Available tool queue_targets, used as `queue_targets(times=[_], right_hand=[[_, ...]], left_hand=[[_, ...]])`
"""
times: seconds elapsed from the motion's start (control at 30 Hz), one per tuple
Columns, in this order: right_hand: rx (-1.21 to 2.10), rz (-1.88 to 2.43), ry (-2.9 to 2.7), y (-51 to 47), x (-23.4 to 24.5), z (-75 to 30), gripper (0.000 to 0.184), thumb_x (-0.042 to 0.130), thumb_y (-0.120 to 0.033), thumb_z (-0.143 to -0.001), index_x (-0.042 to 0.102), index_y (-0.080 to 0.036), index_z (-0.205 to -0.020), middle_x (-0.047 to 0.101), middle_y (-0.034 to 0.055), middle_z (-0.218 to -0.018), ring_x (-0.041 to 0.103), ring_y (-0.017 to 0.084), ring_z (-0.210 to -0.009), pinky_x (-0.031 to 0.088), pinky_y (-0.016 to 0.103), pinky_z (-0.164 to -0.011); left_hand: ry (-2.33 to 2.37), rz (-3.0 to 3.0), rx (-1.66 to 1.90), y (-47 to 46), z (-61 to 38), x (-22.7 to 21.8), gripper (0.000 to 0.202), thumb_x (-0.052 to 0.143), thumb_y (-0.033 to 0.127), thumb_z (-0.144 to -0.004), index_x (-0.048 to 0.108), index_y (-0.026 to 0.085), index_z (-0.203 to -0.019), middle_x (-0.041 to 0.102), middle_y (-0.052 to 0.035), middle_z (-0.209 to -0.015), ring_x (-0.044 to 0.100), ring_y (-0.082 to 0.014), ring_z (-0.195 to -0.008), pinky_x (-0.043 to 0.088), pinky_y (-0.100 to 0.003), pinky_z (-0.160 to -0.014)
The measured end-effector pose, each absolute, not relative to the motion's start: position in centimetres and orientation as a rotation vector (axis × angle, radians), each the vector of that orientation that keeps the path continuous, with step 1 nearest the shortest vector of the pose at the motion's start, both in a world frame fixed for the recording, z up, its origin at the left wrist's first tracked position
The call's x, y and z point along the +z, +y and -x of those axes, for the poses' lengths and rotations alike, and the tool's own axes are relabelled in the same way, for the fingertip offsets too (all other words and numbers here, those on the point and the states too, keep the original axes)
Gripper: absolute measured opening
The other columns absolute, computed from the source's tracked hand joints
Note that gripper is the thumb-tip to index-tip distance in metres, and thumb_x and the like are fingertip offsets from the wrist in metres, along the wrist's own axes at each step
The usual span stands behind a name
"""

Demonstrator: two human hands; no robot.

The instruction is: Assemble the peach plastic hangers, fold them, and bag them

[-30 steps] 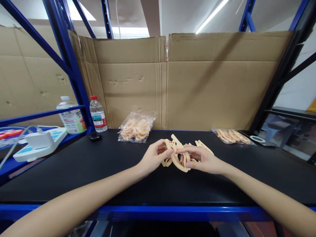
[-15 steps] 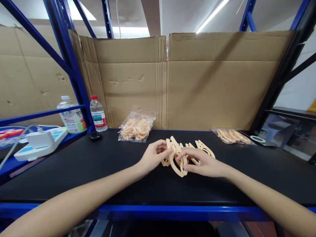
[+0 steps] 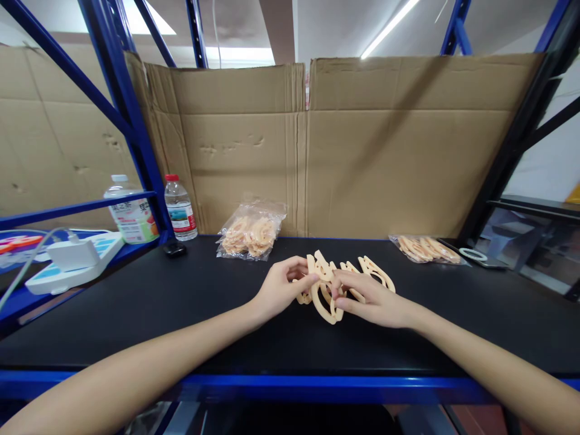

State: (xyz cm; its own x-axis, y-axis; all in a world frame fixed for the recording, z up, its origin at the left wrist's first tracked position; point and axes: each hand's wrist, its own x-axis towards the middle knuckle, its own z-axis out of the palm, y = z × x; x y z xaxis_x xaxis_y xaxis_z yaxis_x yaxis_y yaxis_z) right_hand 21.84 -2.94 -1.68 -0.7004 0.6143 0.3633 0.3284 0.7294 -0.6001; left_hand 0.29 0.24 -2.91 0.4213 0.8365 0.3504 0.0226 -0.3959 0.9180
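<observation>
A pale, curved wooden piece (image 3: 323, 309) with cut-out openings is held between my two hands, just above the black table. My left hand (image 3: 284, 285) pinches its upper left side between thumb and fingers. From the right, my right hand (image 3: 374, 299) has its thumb and fingertips closed on the piece's right side. Several similar pale pieces (image 3: 379, 272) lie on the table behind and beside my right hand, partly covered by it. How the parts in my hands join is too small to tell.
A clear bag of pale pieces (image 3: 254, 232) lies at the back, another bag (image 3: 426, 249) at the right beside a phone (image 3: 489, 260). A red-capped water bottle (image 3: 180, 208) and a black mouse-like object (image 3: 174, 248) stand left, near a white power strip (image 3: 77, 266). Cardboard (image 3: 408, 151) walls the back.
My right hand's fingers have shifted slightly on the held piece, and the piece has turned a little. My left hand keeps nearly the same place.
</observation>
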Motion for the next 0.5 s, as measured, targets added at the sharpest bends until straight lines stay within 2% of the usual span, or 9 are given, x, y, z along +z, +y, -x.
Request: queue_targets(times=[0.1, 0.17, 0.27, 0.37, 0.5], right_hand=[[0.744, 0.692, -2.394, -2.9, -1.8, -21.9, 0.008, 0.048, -0.029, -0.093, 0.051, -0.021, -0.092, 0.054, 0.0019, -0.090, 0.052, 0.014, -0.082, 0.046, 0.030, -0.075], [0.797, 0.677, -2.326, -2.7, -1.8, -22.1, 0.013, 0.051, -0.033, -0.092, 0.050, -0.022, -0.099, 0.052, 0.0057, -0.109, 0.053, 0.017, -0.095, 0.047, 0.033, -0.081], [0.828, 0.665, -2.101, -2.0, -1.5, -22.9, 0.024, 0.054, -0.039, -0.089, 0.047, -0.024, -0.106, 0.037, 0.0093, -0.134, 0.048, 0.020, -0.111, 0.046, 0.039, -0.088], [0.829, 0.665, -1.935, -1.0, -1.2, -24.1, 0.025, 0.054, -0.041, -0.088, 0.047, -0.025, -0.106, 0.039, 0.0104, -0.134, 0.050, 0.021, -0.109, 0.047, 0.040, -0.088], [0.779, 0.737, -1.816, 0.1, -0.7, -25.4, 0.026, 0.054, -0.044, -0.087, 0.049, -0.023, -0.102, 0.043, 0.0109, -0.130, 0.054, 0.020, -0.102, 0.051, 0.037, -0.081]], left_hand=[[0.763, -1.687, 1.072, 0.0, -0.3, -2.4, 0.031, 0.071, 0.034, -0.075, 0.062, 0.011, -0.094, 0.068, -0.0078, -0.086, 0.064, -0.0167, -0.074, 0.052, -0.025, -0.063], [0.799, -1.626, 1.066, 0.3, -0.1, -1.7, 0.031, 0.071, 0.034, -0.074, 0.063, 0.011, -0.093, 0.068, -0.0076, -0.086, 0.064, -0.0161, -0.074, 0.051, -0.023, -0.061], [0.905, -1.567, 1.076, 1.5, 1.1, -0.2, 0.027, 0.072, 0.030, -0.071, 0.064, 0.012, -0.089, 0.069, -0.0073, -0.085, 0.064, -0.0150, -0.073, 0.050, -0.022, -0.059], [1.091, -1.577, 0.940, 3.5, 3.1, 0.9, 0.021, 0.072, 0.027, -0.066, 0.067, 0.013, -0.080, 0.069, -0.0061, -0.078, 0.062, -0.0134, -0.068, 0.047, -0.020, -0.056], [1.313, -1.720, 0.715, 5.9, 5.1, 0.7, 0.017, 0.072, 0.028, -0.060, 0.068, 0.014, -0.070, 0.065, -0.0025, -0.063, 0.054, -0.0101, -0.054, 0.034, -0.016, -0.042]])
